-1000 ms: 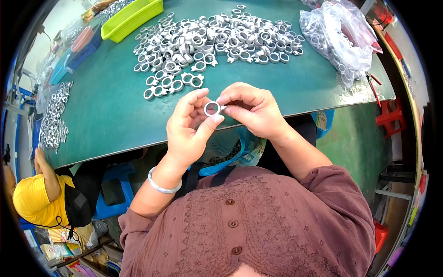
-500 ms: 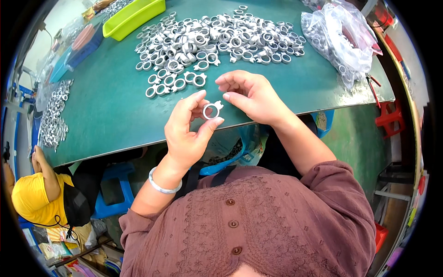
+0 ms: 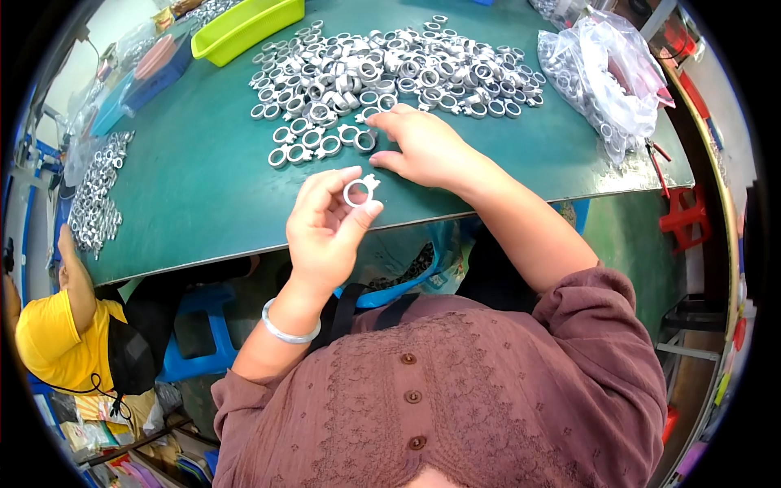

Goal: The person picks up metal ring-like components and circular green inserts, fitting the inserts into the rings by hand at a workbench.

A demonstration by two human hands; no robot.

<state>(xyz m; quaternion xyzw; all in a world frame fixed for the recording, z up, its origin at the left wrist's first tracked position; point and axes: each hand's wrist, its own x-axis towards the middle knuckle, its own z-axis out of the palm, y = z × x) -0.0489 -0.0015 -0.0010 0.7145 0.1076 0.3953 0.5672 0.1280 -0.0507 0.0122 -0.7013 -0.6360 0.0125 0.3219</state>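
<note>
Between the thumb and fingers of my left hand (image 3: 322, 232) is a silvery metal ring with a small notched lug (image 3: 372, 184), held upright just above the table's near edge. My right hand (image 3: 427, 148) reaches over the table with thumb and fingers apart. Its fingertips are at the near side of a big pile of similar metal rings (image 3: 358, 69), close to a small group of loose rings (image 3: 329, 146). Whether those fingertips touch a ring I cannot tell.
The green table (image 3: 203, 179) also bears a lime-green tray (image 3: 244, 31), a clear bag of rings (image 3: 602, 81), red-handled pliers (image 3: 657, 167) and another heap of metal parts (image 3: 98, 195). A person in yellow (image 3: 69, 342) sits at left. A plastic-lined container (image 3: 407, 276) is below the edge.
My right hand has moved away from the held ring, forward and left to the loose rings by the pile. My left hand still holds its ring, slightly further left.
</note>
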